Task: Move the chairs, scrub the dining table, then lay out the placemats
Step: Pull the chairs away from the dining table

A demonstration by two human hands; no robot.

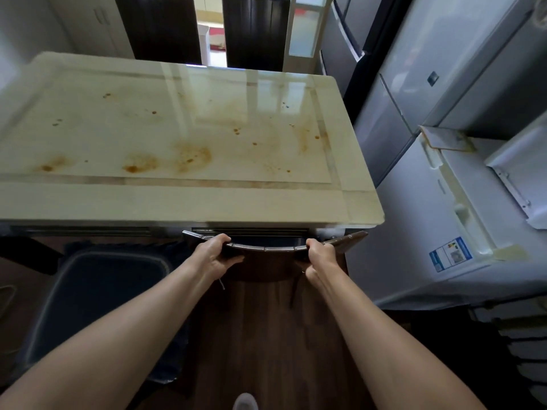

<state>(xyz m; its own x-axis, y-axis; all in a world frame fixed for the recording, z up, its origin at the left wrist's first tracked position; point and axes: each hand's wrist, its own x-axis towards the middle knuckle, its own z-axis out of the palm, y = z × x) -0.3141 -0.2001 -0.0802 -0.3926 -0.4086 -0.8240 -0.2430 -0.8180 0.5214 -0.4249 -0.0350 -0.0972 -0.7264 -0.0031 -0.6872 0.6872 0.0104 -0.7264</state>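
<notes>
A cream, glossy dining table [183, 199] fills the upper middle, marked with orange-brown stains and spots. Tucked under its near edge stands a dark wooden chair [268, 248] with a curved top rail. My left hand [214, 257] grips the rail's left part, fingers curled over the top. My right hand [319, 257] grips the rail's right part the same way. The chair's seat and legs are mostly hidden below the rail and my arms.
A second chair with a dark blue cushioned seat [97, 294] stands at the left. White and grey refrigerators [444, 84] and a chest freezer [461, 220] crowd the right side close to the table's end. Dark wood floor [260, 344] lies underfoot.
</notes>
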